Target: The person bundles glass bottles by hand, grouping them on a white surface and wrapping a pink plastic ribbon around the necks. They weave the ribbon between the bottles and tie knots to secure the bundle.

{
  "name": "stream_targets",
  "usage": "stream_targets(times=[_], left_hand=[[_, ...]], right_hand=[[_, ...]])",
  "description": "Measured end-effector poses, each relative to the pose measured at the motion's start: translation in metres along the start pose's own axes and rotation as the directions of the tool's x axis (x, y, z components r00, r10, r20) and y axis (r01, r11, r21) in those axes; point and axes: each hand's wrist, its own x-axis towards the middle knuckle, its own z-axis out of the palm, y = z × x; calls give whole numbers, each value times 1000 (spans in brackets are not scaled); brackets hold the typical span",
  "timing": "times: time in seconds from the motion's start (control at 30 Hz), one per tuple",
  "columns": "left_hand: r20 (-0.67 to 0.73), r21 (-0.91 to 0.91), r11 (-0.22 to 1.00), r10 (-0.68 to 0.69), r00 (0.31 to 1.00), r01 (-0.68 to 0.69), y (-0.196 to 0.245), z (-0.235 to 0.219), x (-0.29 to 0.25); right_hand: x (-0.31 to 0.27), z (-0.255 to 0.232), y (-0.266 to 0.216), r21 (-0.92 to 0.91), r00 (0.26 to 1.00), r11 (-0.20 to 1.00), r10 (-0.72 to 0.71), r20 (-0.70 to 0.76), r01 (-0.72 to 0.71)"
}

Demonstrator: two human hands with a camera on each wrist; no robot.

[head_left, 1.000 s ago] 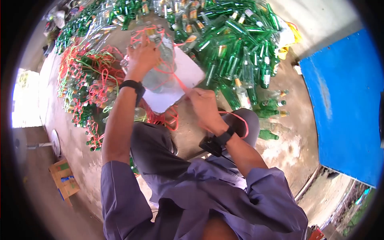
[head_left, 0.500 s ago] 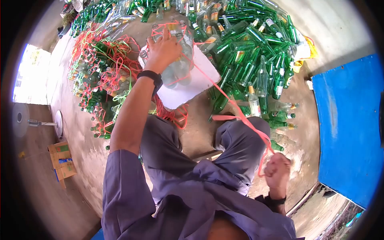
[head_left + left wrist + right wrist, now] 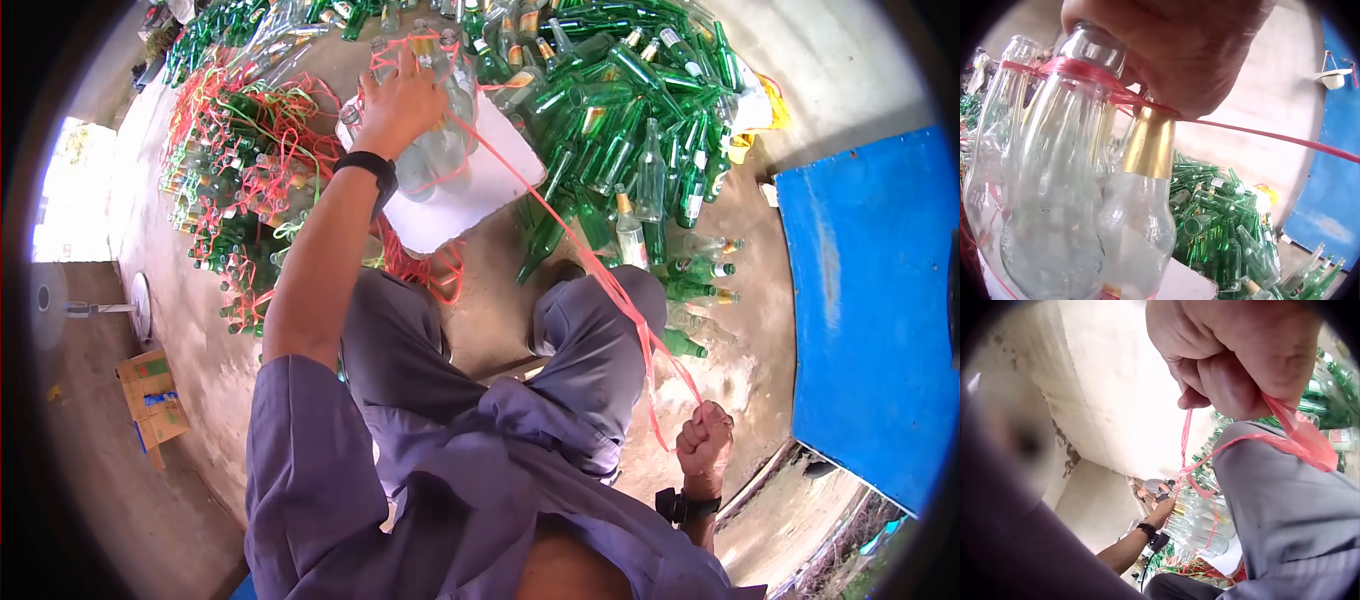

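Clear glass bottles [image 3: 440, 150] stand bunched upright on a white board [image 3: 430, 222], with pink plastic string wrapped around their necks and lower sides. Over the bottle tops, my left hand [image 3: 400, 105] grips the necks, its fingers spread among them. In the left wrist view, the palm covers the top of a gold-foiled bottle [image 3: 1150, 140], and the fingertips are mostly hidden. From the bundle, the pink string [image 3: 560, 225] runs taut to my right hand [image 3: 705, 440], which grips it in a fist low on the right. A loose length hangs beside that fist.
A large heap of green bottles [image 3: 620, 110] lies beyond the board to the right. Left of it are bottles tangled in red and green string [image 3: 250, 170]. Several bottles [image 3: 700, 270] lie near my right knee. A blue panel [image 3: 870, 300] stands far right; a cardboard box [image 3: 153, 400] sits left.
My right hand has pulled the string from beside the bundle back and down to the right, drawing it taut. The left hand has stayed on the bottle tops.
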Motion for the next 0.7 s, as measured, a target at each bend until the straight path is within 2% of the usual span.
stream_targets(times=[0.07, 0.13, 0.2, 0.27, 0.33, 0.37, 0.43, 0.47, 0.53, 0.57, 0.63, 0.67, 0.7], left_hand=[[52, 9, 1000, -14, 999, 13, 3, -4, 2], [35, 12, 1000, -6, 999, 6, 3, -1, 1], [6, 24, 1000, -2, 1000, 2, 1, -3, 2], [55, 2, 1000, -29, 998, 29, 3, -2, 2], [59, -18, 999, -42, 997, 43, 5, -7, 4], [78, -33, 998, -57, 995, 59, 5, -6, 2], [80, -39, 998, -49, 996, 52, 5, -6, 1], [77, -38, 998, -52, 996, 56, 4, -5, 2], [53, -39, 998, -49, 997, 51, 2, 0, 1], [30, -34, 998, -45, 999, 46, 2, 2, 2], [34, -34, 999, -38, 999, 39, 2, 0, 2], [39, -30, 999, -35, 999, 36, 3, -2, 3], [35, -31, 999, -30, 999, 31, 4, -4, 3]], right_hand=[[0, -18, 8, 69, 993, 997, 26, -119, -18], [-1, -25, 15, 56, 991, 998, 44, -127, -37], [5, -32, 21, 122, 995, 992, 55, -78, -45], [8, -41, 23, 115, 995, 993, 50, -84, -40], [14, -50, 23, 171, 990, 984, 20, 142, -44], [17, -47, 22, 169, 991, 985, 20, 134, -43], [32, -36, 19, 304, 996, 950, -83, 32, 69], [39, -32, 15, 303, 996, 950, -87, 27, 75], [56, -24, 4, 569, 949, 822, -165, 267, -17], [62, -11, -1, 571, 949, 821, -172, 263, -10], [66, 21, -16, 606, 949, 761, -313, 27, 233], [71, 26, -24, 607, 948, 758, -318, 24, 238], [75, 30, -30, 640, 922, 736, -371, 110, 220]])
